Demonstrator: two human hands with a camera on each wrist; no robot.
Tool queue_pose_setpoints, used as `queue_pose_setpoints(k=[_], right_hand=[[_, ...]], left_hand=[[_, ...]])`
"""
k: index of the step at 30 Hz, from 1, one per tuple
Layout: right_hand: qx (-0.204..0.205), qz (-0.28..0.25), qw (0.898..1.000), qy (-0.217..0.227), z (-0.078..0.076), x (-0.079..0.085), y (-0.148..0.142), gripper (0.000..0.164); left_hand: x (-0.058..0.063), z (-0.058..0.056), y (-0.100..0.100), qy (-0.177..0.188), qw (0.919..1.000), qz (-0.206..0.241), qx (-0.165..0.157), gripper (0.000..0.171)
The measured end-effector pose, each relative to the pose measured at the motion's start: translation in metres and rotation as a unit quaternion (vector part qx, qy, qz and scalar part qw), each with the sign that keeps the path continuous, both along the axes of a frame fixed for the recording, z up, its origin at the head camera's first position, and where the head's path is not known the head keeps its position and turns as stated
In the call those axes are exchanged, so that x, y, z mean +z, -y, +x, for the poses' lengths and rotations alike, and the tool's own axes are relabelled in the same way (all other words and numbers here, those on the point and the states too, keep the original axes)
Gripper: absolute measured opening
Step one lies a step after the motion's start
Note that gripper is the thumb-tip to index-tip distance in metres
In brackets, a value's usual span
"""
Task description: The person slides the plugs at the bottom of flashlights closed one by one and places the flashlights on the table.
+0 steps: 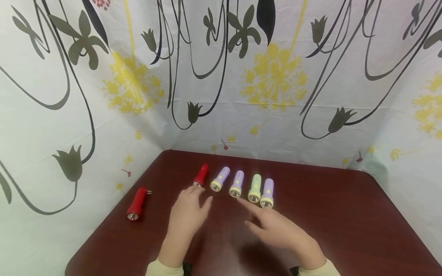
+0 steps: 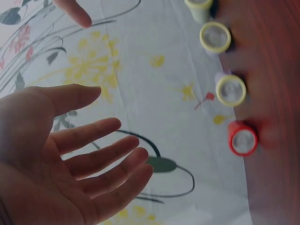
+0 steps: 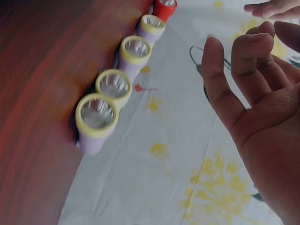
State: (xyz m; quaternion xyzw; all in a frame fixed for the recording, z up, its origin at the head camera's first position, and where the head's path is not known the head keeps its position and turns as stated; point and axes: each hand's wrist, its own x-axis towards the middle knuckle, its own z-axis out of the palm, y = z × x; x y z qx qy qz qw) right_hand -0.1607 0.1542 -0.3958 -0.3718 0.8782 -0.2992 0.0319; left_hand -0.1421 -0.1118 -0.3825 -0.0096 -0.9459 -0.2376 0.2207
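Several small flashlights lie in a row on the table, lens ends toward me: a red flashlight (image 1: 201, 175), a purple flashlight (image 1: 221, 178), a second purple flashlight (image 1: 237, 183), a green flashlight (image 1: 255, 188) and a third purple flashlight (image 1: 267, 192). My left hand (image 1: 188, 211) is in front of the red one, overlapping its lens end in the head view; in the left wrist view its fingers are spread and hold nothing. My right hand (image 1: 276, 226) points its index finger toward the middle purple flashlight's lens, other fingers loosely bent and holding nothing.
Apart from the row, another red flashlight (image 1: 137, 204) lies near the left table edge, metal prongs sticking out of its side. A patterned white cloth (image 1: 221, 126) hangs around the back and sides of the dark red-brown table (image 1: 331, 199).
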Motion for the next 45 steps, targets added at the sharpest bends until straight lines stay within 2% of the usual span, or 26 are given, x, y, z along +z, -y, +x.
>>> queue_pose_setpoints(k=[5,9,15,19,22,26,32,39,45], right_hand=[[0.022,0.0,1.0,0.012,0.001,-0.001,0.013,0.068],[0.042,-0.002,0.999,-0.007,0.003,-0.002,0.023,0.07],[0.058,0.016,0.998,-0.026,0.008,-0.003,0.038,0.07],[0.071,0.036,0.996,-0.044,0.008,-0.003,0.051,0.068],[0.08,0.053,0.994,-0.049,0.006,-0.002,0.062,0.068],[0.091,0.085,0.991,-0.043,0.004,0.0,0.077,0.067],[0.112,0.12,0.983,-0.078,0.005,-0.002,0.096,0.066],[0.138,0.15,0.972,-0.118,0.005,-0.008,0.112,0.066],[0.139,0.17,0.967,-0.126,0.003,-0.013,0.118,0.067]], left_hand=[[0.003,0.003,0.014,0.009,0.9997,0.006,0.021,0.038],[0.003,0.003,0.028,0.04,0.998,0.007,0.05,0.04],[0.0,0.004,0.062,0.098,0.9906,0.001,0.096,0.049],[0.0,0.004,0.085,0.105,0.988,-0.003,0.113,0.05],[-0.001,-0.001,0.103,0.106,0.9868,-0.007,0.123,0.049],[-0.006,-0.01,0.126,0.125,0.9816,-0.006,0.144,0.049],[-0.017,-0.024,0.152,0.153,0.9731,0.015,0.172,0.044],[-0.03,-0.037,0.171,0.218,0.959,0.049,0.174,0.052],[-0.036,-0.049,0.182,0.25,0.9531,0.053,0.163,0.055]])
